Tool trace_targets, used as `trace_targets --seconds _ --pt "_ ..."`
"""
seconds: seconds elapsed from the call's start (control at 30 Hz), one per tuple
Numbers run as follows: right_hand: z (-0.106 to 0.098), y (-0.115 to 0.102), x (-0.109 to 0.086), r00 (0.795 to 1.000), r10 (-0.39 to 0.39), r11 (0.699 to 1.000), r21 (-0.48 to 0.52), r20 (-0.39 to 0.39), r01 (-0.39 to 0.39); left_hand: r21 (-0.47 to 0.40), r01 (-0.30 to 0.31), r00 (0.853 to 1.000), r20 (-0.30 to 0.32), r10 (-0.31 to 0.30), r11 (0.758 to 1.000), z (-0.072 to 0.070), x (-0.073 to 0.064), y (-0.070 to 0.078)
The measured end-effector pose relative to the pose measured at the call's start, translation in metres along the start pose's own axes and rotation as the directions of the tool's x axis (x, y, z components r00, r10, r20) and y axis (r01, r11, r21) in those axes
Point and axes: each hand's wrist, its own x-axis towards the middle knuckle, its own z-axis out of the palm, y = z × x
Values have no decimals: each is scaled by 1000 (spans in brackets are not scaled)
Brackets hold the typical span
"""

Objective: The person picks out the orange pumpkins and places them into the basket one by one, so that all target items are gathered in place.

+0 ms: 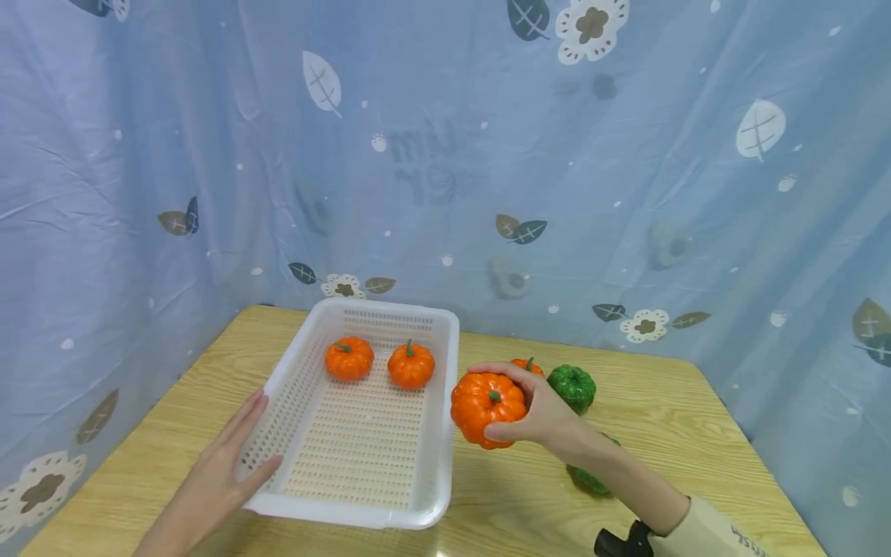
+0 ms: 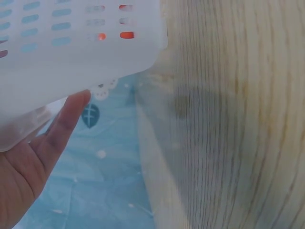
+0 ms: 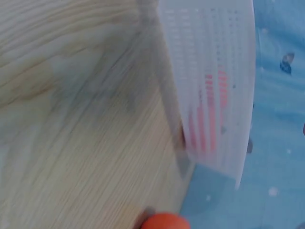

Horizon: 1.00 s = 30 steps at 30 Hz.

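My right hand (image 1: 539,410) grips an orange toy pumpkin (image 1: 480,408) with a green stem, its thumb on the near side and fingers over the far side. The pumpkin is just right of a white perforated plastic basket (image 1: 362,464). Inside the basket, towards its far end, sit two more orange pumpkins, one on the left (image 1: 349,360) and one on the right (image 1: 411,367). Along the basket's left rim rests my left hand (image 1: 223,472), fingers extended. In the left wrist view, a fingertip touches the underside of the basket's rim (image 2: 71,71).
Behind my right hand, another orange pumpkin (image 1: 527,365) is partly hidden. A green pumpkin (image 1: 572,388) stands beside it; a second green one (image 1: 585,481) is partly covered by my right forearm. A blue patterned curtain (image 1: 431,155) hangs around the wooden table (image 1: 682,433).
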Motion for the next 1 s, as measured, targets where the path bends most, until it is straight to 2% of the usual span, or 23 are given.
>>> trace_targets --seconds 0.17,0.43,0.73,0.83,1.0 --pt "16 -3 19 999 -19 1000 7 44 18 6 -9 1000 -8 9 1000 0 2 1" --pt "41 -3 50 994 -53 998 -17 92 55 -25 22 1000 5 -22 999 1 4 2" --pt "68 29 89 981 -70 996 -45 178 79 -23 34 999 -2 -34 999 0 0 3" --pt "78 39 95 974 -53 994 -79 219 72 -15 22 1000 -5 -22 1000 0 -1 3" --pt "91 46 103 959 -69 982 -152 276 114 -23 47 999 18 -46 999 -3 1 5"
